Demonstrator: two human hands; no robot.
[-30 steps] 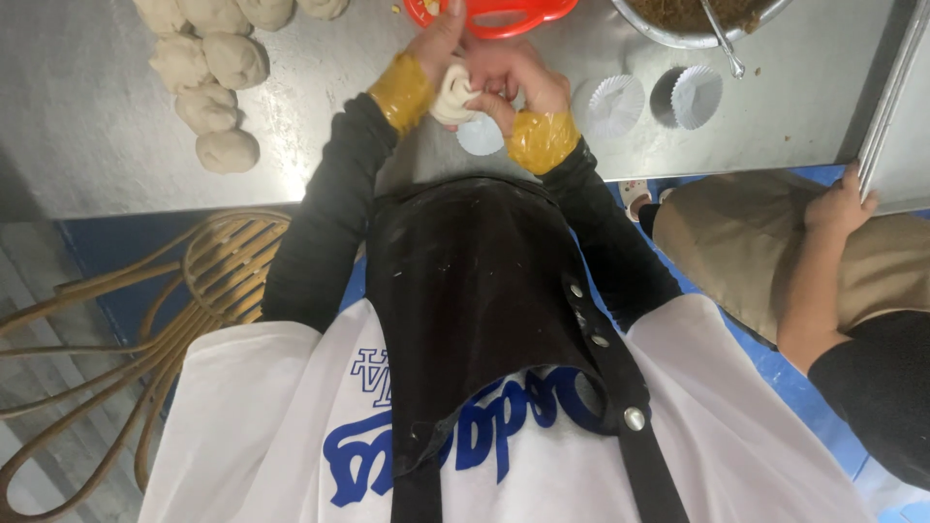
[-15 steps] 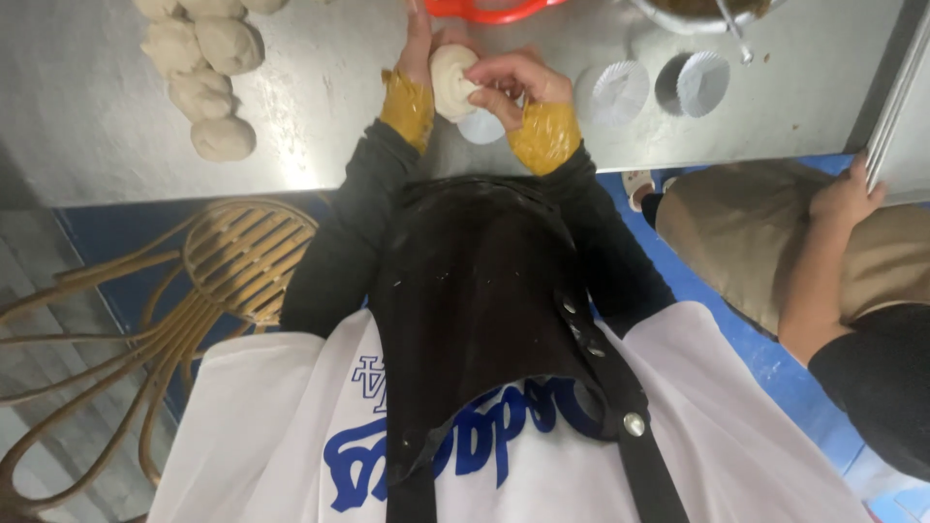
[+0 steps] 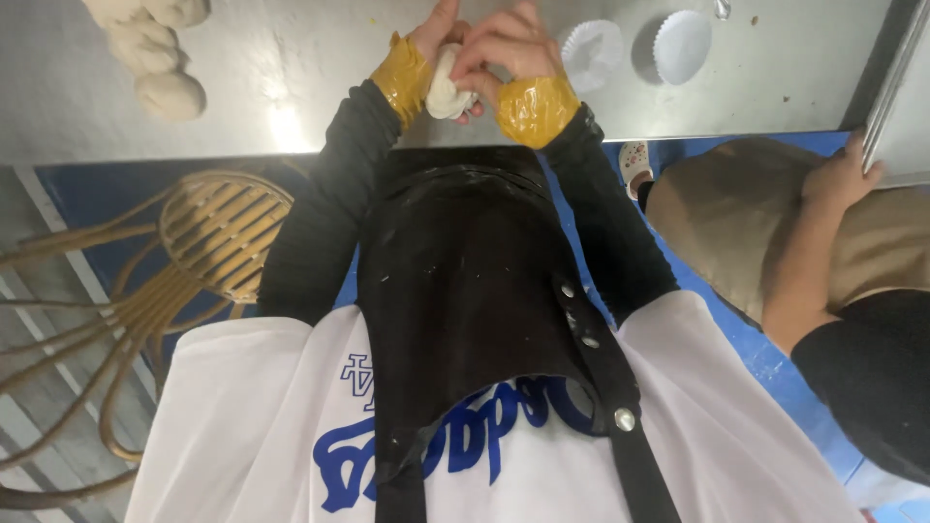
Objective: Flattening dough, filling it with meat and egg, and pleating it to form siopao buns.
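My left hand [image 3: 432, 37] and my right hand [image 3: 506, 41] are pressed together around a small piece of white dough [image 3: 448, 89], just above the near edge of the steel table [image 3: 310, 97]. My right hand's fingers curl over the top of the dough, while my left hand cups it from the left. Both wrists are wrapped in yellow tape over black sleeves. A black apron and a white shirt fill the lower part of the view.
Several dough balls [image 3: 170, 92] lie at the table's far left. Two white paper baking cups [image 3: 593, 44] [image 3: 681, 44] sit right of my hands. Another person's hand [image 3: 838, 174] grips a metal tray [image 3: 896, 87] at the right. A wicker chair [image 3: 223, 232] stands below, left.
My hands have drawn back toward the table's near edge and closed over the dough. The red bowl and the metal bowl have left the view.
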